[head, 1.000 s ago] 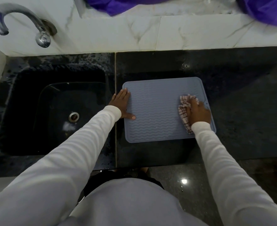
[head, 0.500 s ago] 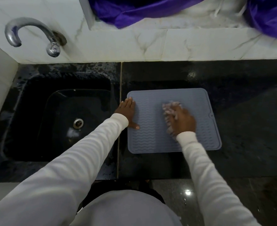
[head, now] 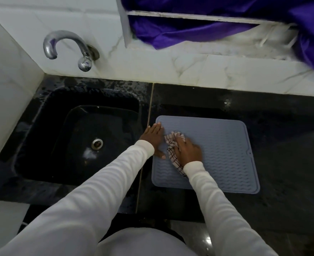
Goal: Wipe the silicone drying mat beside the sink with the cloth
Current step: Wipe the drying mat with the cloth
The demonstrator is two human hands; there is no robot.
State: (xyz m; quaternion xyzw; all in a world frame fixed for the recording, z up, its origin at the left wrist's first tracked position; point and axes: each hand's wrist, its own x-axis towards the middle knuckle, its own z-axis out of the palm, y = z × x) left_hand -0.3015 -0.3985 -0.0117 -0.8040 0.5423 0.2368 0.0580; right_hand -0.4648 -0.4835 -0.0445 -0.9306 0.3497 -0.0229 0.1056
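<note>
A grey-blue silicone drying mat [head: 221, 154] with a wavy ribbed surface lies flat on the black counter, just right of the sink [head: 78, 141]. My right hand [head: 188, 151] presses a bunched white cloth with dark checks [head: 172, 150] onto the mat's left part. My left hand [head: 153, 139] lies flat with fingers spread on the mat's left edge, touching the cloth's side. Part of the cloth is hidden under my right hand.
The black sink has a metal drain [head: 97, 143] and a chrome tap [head: 67, 48] on the white marble wall behind. Purple fabric [head: 198, 28] hangs over the ledge at the back. Black counter [head: 285, 137] extends right of the mat.
My right hand has slid the cloth across the mat from its right edge to its left side, close to my left hand. My left hand has stayed on the left edge. The camera tilted upward.
</note>
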